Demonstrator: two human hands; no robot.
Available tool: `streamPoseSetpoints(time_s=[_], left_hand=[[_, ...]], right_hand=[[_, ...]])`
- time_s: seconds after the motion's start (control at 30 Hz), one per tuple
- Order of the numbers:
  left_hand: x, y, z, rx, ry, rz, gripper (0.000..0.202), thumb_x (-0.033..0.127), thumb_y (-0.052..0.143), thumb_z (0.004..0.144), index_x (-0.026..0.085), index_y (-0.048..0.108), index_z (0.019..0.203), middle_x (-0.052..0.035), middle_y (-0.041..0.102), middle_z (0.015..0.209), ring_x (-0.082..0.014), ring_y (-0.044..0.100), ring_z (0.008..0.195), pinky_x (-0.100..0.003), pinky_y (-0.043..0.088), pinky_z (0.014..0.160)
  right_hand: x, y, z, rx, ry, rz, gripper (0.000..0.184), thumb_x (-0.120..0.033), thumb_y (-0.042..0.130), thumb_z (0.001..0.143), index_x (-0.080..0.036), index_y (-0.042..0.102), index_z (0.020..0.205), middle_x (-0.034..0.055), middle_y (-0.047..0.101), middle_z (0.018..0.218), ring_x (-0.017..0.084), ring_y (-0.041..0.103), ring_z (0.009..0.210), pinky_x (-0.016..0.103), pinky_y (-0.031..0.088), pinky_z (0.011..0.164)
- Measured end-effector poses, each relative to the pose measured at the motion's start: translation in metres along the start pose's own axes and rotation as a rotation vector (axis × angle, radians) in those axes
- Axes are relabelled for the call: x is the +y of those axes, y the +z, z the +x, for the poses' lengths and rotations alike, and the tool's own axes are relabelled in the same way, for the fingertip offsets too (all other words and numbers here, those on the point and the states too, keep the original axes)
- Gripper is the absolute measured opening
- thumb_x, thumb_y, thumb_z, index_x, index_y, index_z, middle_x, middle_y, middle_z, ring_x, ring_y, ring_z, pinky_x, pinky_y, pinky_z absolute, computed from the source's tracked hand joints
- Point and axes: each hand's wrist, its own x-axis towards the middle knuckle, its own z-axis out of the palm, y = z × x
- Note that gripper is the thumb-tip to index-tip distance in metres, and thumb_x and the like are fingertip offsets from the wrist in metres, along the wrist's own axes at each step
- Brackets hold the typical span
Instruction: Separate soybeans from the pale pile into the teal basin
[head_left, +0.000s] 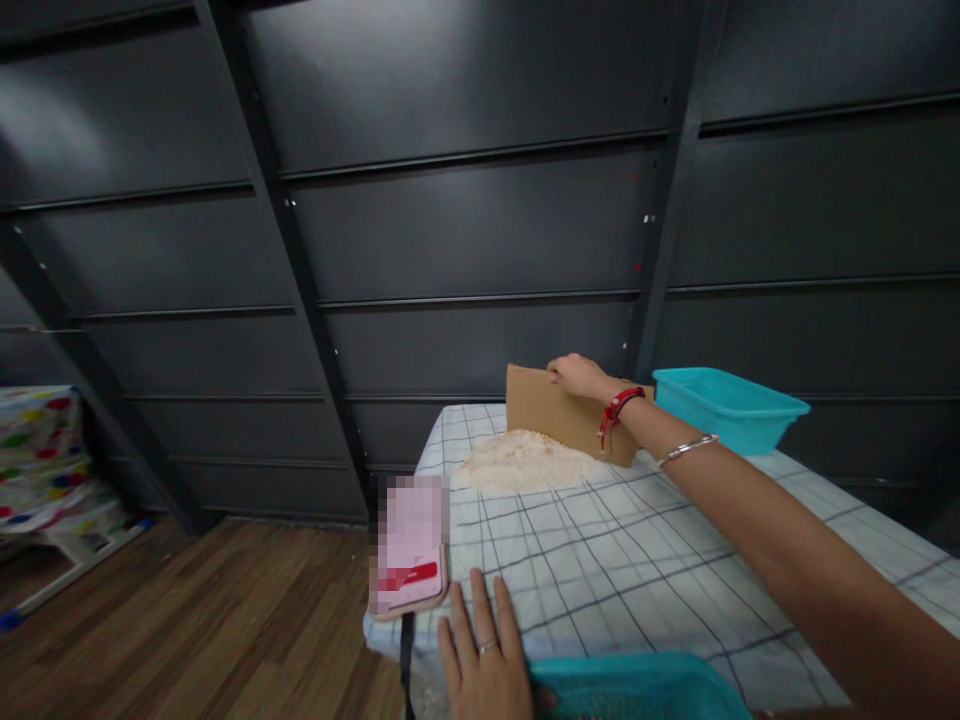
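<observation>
On the white checked-cloth table [600, 570], the right hand [581, 375] grips the upright brown cardboard sheet [536, 405], lengthwise behind the pale grainy heap [525, 465], the left hand [491, 672] spread open, farther off.

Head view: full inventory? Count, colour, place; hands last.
Cardboard sheet: one, brown, upright behind the heap
Grain heap: one, cream with yellowish bits, on the cloth
Tubs: two, turquoise, far right and near edge
Checked cloth: one, white with dark lines, over the table
Phone: one, pink, cloth's left edge
Strap: one, black, below the phone
Dotted cloth: one, multicoloured, far left
Wall: one, dark grey, behind
Floor: one, brown, lower left
Red bracelet, silver bangle: one each, right arm
Ring: one, silver, left hand
Right hand: one, gripping the cardboard's top
Left hand: one, by the near tub
</observation>
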Motion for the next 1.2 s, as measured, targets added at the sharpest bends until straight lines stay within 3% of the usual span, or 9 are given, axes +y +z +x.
streamPoseSetpoints(time_s=[0.27,0.43,0.63,0.77,0.87,0.97,1.2], left_hand=[[0.001,-0.009,0.002,0.009,0.004,0.025,0.075,0.007,0.065,0.047,0.021,0.050,0.119,-0.0104,0.049,0.128,-0.0341,0.042,0.119,-0.050,0.038,0.096],[-0.001,-0.008,0.002,0.000,0.007,0.008,0.072,0.014,0.067,0.050,0.022,0.050,0.120,-0.0096,0.049,0.130,-0.0339,0.041,0.120,-0.051,0.037,0.097],[-0.001,-0.012,0.002,0.034,0.021,0.014,0.074,0.014,0.069,0.048,0.021,0.050,0.119,-0.0108,0.049,0.129,-0.0349,0.041,0.119,-0.050,0.037,0.096],[0.000,-0.014,0.002,0.044,0.033,0.048,0.073,0.014,0.068,0.049,0.021,0.049,0.120,-0.0111,0.050,0.128,-0.0343,0.042,0.119,-0.050,0.037,0.096],[0.000,-0.011,0.001,0.047,0.027,0.048,0.073,0.014,0.069,0.049,0.020,0.050,0.119,-0.0115,0.050,0.128,-0.0347,0.042,0.119,-0.050,0.037,0.096],[0.000,-0.008,0.001,0.050,0.016,0.044,0.075,0.012,0.070,0.046,0.020,0.051,0.118,-0.0114,0.050,0.128,-0.0349,0.043,0.118,-0.050,0.038,0.095],[0.000,-0.007,0.002,0.057,-0.010,-0.010,0.071,0.017,0.070,0.050,0.021,0.051,0.118,-0.0114,0.051,0.127,-0.0338,0.044,0.117,-0.050,0.038,0.096]], right_hand=[[-0.021,-0.014,-0.028,0.099,-0.132,-0.050,0.029,-0.034,0.049,0.086,-0.016,0.053,0.108,0.0069,0.055,0.107,0.017,0.056,0.089,0.038,0.047,0.076],[-0.039,-0.022,-0.049,0.209,-0.228,-0.082,0.021,-0.018,0.039,0.087,-0.014,0.059,0.093,0.0103,0.065,0.090,0.018,0.059,0.082,0.029,0.040,0.067],[-0.038,-0.035,-0.061,0.304,-0.255,-0.115,0.021,-0.016,0.040,0.085,-0.013,0.059,0.092,0.0113,0.065,0.091,0.019,0.059,0.082,0.028,0.035,0.063],[-0.027,-0.031,-0.043,0.327,-0.198,-0.129,0.021,-0.014,0.039,0.086,-0.012,0.059,0.094,0.0128,0.063,0.092,0.019,0.058,0.082,0.030,0.039,0.067],[-0.023,-0.018,-0.021,0.307,-0.174,-0.124,0.021,-0.025,0.045,0.087,-0.013,0.056,0.099,0.0094,0.060,0.097,0.018,0.057,0.086,0.034,0.045,0.073],[-0.027,-0.004,0.002,0.292,-0.190,-0.098,0.032,-0.035,0.051,0.085,-0.016,0.051,0.110,0.0073,0.054,0.110,0.018,0.055,0.091,0.039,0.047,0.077],[-0.045,0.024,0.034,0.275,-0.268,0.003,0.033,-0.034,0.050,0.085,-0.017,0.050,0.113,0.0078,0.052,0.113,0.019,0.054,0.094,0.040,0.047,0.078]])
